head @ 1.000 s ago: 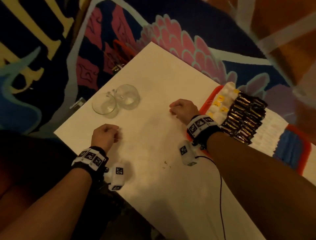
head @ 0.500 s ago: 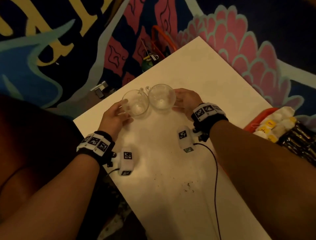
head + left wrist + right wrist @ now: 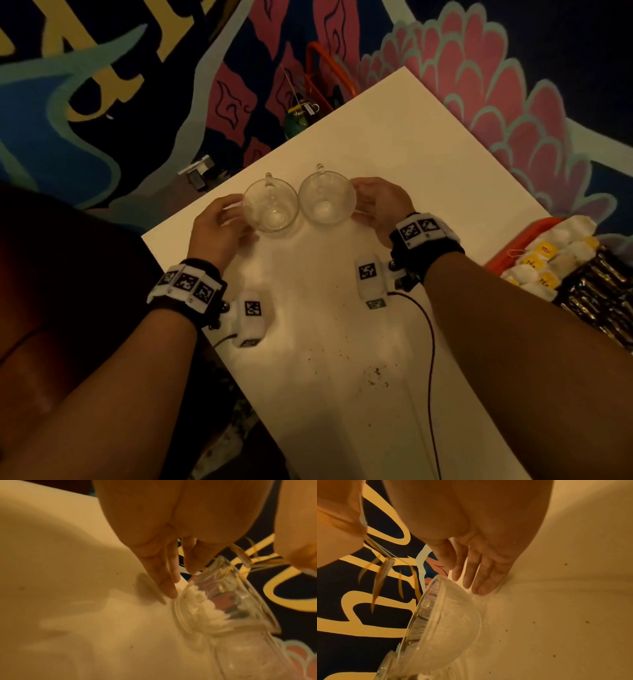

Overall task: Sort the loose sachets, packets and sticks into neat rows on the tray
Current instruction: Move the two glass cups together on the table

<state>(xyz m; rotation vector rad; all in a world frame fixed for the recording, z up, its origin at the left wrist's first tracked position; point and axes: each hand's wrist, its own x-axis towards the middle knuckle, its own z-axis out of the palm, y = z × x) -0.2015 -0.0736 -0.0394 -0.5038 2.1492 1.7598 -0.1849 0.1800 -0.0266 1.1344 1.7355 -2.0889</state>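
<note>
The tray (image 3: 513, 246), orange-rimmed, sits at the right edge of the head view, partly cut off. On it lie white sachets (image 3: 561, 236) at the upper end, yellow-tagged packets (image 3: 543, 255) below them and a block of dark glossy sticks (image 3: 596, 294) lower right, all already lying close together in rows as far as can be seen. No loose sachet shows on the white counter (image 3: 342, 342), so the sorting looks nearly or wholly done, and the hands are busy with something beside it.

Well apart from the tray, in the upper middle of the frame, two clear glass cups stand touching, handles pointing away. The left hand (image 3: 215, 229) cups the left glass cup (image 3: 270, 205); its fingers (image 3: 163, 574) reach fairly straight down the wall to the counter. The right hand (image 3: 380, 205) flanks the right glass cup (image 3: 327, 198), fingers (image 3: 481, 574) straight and close beside the glass; whether they press it cannot be told. Neither hand holds a task item.

Dark crumbs (image 3: 376, 373) speck the counter in the lower middle. The next move likely calls for settling the cups, then checking the tray's hidden part for stragglers.
</note>
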